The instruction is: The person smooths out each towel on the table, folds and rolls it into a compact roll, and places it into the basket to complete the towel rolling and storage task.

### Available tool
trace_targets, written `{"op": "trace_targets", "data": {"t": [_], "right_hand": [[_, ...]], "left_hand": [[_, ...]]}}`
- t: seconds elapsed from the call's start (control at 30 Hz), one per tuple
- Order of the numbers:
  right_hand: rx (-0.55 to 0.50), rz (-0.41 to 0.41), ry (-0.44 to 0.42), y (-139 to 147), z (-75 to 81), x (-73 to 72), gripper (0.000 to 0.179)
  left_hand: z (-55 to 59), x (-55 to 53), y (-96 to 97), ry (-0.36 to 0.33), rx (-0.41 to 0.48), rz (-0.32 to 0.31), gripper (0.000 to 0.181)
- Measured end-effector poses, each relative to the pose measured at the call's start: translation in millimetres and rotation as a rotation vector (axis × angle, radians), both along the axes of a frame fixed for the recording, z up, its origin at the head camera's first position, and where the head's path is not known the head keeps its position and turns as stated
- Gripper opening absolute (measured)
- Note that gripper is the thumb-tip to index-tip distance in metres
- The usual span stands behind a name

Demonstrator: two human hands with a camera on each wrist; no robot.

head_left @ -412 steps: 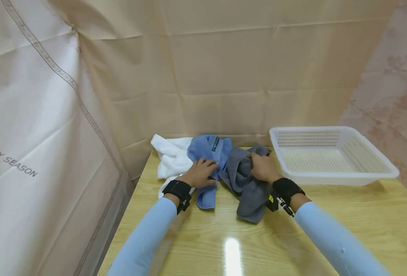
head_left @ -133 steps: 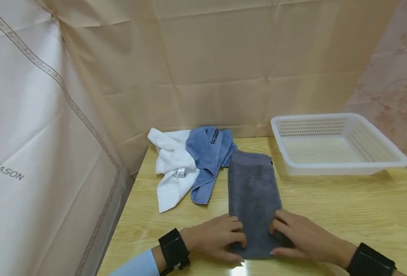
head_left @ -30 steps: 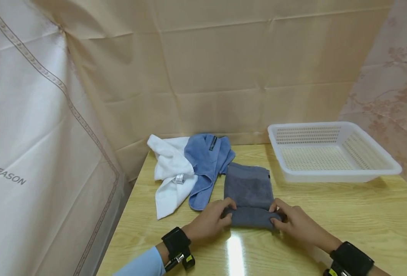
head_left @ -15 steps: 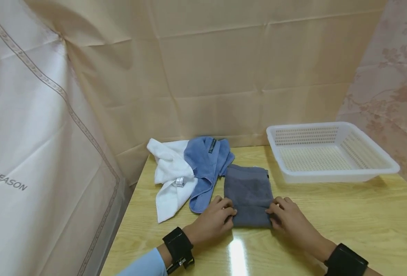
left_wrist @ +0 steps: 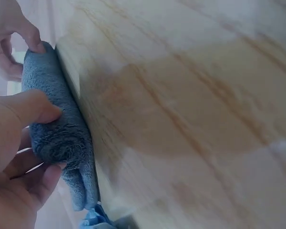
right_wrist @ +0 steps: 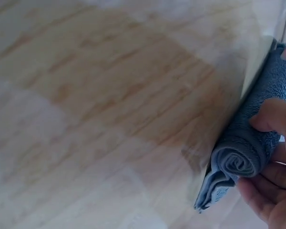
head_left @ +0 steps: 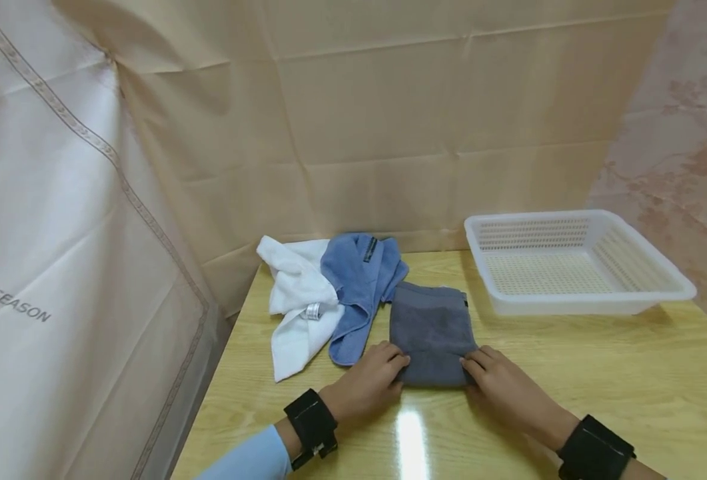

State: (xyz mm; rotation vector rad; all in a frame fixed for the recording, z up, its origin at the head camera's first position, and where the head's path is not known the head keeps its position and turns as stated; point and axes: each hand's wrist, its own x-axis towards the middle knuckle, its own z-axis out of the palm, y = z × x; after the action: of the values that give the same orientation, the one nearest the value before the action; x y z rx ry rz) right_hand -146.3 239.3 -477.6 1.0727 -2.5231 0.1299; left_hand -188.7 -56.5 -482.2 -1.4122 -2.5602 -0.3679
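The grey towel [head_left: 431, 323] lies on the wooden table, its far part flat and its near end rolled up. My left hand [head_left: 370, 379] grips the left end of the roll, thumb on the near side and fingers over the top. At the right end, my right hand [head_left: 503, 387] holds the roll the same way. The right wrist view shows the coiled spiral of the towel roll [right_wrist: 238, 160] between thumb and fingers. The left wrist view shows the other coiled end of the roll [left_wrist: 62, 143].
A crumpled blue towel [head_left: 356, 280] with a dark label overlaps a white towel [head_left: 296, 287] at the back left of the table [head_left: 569, 360]. To the back right stands a white perforated plastic basket [head_left: 575, 305]. A beige cloth [head_left: 359, 120] hangs behind.
The grey towel went from crumpled beside the blue one to a flat strip near me, then to a partly rolled piece. In the last second both hands rolled it slightly farther away.
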Motion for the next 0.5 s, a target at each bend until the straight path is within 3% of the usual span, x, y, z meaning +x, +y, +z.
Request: {"op": "trace_targets", "data": {"t": [0.07,0.17,0.3,0.4,0.5], "right_hand": [[-0.048,-0.012,-0.047,1,0.7,-0.8,0.037],[-0.152,-0.059,-0.16,3,1.1,-1.3,0.037],[-0.351,-0.085,-0.424,7,3.1,-2.6,0.037],[-0.476,-0.071,-0.595,10,4.7,-4.6,0.032],[-0.536,-0.079,-0.641,12,5.7,-5.9,0.025]], "left_hand": [[-0.9,-1.6,-1.5,-0.042,0.026,-0.008,0.034],[0.5,-4.5,-3.1,-0.184,0.058,0.01,0.034],[2.8,-8.2,-3.9,-0.401,0.131,0.056,0.034],[0.8,-10.6,-4.6,-0.535,0.233,0.059,0.031],[-1.9,-12.6,-4.1,-0.567,0.302,0.054,0.025]]}}
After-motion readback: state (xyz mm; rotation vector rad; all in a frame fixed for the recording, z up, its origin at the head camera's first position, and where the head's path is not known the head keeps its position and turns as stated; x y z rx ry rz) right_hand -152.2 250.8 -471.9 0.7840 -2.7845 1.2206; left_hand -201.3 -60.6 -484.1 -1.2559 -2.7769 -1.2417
